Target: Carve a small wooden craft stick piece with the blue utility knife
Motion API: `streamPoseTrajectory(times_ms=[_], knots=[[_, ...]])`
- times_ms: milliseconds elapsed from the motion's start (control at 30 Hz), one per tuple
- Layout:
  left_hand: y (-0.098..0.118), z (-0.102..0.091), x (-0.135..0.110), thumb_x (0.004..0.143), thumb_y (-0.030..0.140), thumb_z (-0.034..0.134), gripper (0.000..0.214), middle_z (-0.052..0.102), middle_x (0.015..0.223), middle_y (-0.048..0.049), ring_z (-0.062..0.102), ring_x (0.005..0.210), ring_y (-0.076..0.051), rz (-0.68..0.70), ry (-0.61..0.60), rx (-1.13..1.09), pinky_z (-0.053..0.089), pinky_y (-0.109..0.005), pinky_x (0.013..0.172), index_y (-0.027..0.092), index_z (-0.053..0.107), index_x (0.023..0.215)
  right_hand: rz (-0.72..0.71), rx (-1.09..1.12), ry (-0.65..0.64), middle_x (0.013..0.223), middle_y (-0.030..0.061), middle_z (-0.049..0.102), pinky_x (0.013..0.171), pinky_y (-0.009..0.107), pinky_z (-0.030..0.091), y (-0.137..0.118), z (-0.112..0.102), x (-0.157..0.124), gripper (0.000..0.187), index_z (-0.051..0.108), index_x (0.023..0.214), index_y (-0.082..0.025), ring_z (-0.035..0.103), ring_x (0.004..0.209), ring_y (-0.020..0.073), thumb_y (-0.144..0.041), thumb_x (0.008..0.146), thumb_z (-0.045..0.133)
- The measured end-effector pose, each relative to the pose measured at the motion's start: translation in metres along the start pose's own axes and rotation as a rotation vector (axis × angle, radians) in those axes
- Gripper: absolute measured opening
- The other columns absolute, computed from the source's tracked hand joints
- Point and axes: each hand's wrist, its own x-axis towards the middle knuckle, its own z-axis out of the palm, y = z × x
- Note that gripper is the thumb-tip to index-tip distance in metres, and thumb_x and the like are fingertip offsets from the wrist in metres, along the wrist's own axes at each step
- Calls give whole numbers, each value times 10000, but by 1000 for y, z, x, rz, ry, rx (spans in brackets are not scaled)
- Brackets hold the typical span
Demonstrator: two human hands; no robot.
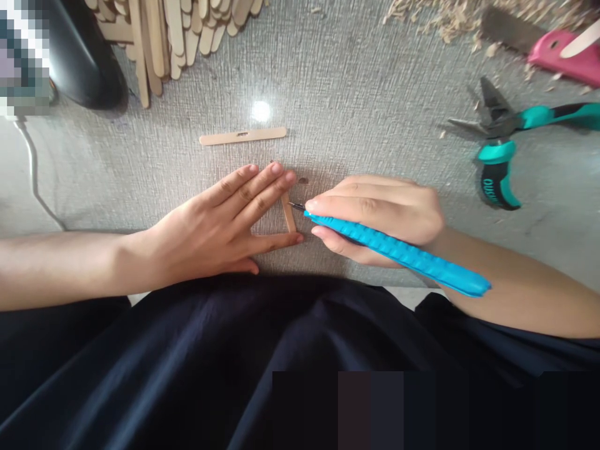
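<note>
My left hand [229, 219] lies flat on the table with its fingers spread. Its fingertips press on both ends of a small wooden craft stick [289, 215], partly covered by the fingers. In my right hand [379, 209] is a blue utility knife [398, 250], its dark blade tip touching or just above the middle of that stick. Farther from me lies a second craft stick [220, 139], with a small slot cut near its middle.
A pile of craft sticks [154, 37] lies at the far left beside a black rounded object [87, 56] and a white cable [32, 162]. At right are teal-handled pliers [499, 134], a pink-handled knife [562, 56] and wood shavings [435, 15]. The table [351, 112] is grey and textured.
</note>
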Motion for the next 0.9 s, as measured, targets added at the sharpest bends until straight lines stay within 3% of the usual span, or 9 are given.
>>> streamPoseTrajectory(times_ms=[167,433,700,900], knots=[[8,0,-3,1029,647,701,1159,284,1875,-230,356,1721,-488,-21,-16,46,464,-629,1339,254,-26,1842,-20,-14,-8,1084,49,866,833,327,720,-2,1,-1,358,681,1335,-235,844,883,196,-171,999,786],[22,11,-1,1064,694,618,1096,316,1864,-217,361,1716,-494,-107,36,37,459,-661,1328,239,1,1847,-29,-90,-45,1087,59,866,790,332,719,-8,-1,-4,384,683,1353,-238,837,867,213,-203,990,801],[20,4,4,1048,655,664,1087,354,1838,-204,444,1664,-505,-110,11,-30,476,-701,1318,253,48,1848,-24,-85,-27,1034,66,861,785,330,724,-12,-1,-2,367,697,1313,-206,838,853,220,-187,969,824],[18,11,5,1034,692,670,1067,393,1807,-165,462,1648,-455,-124,46,-58,450,-706,1344,306,89,1842,-26,-78,9,1000,67,854,773,330,726,-13,0,-2,404,683,1334,-173,835,822,223,-165,957,827]])
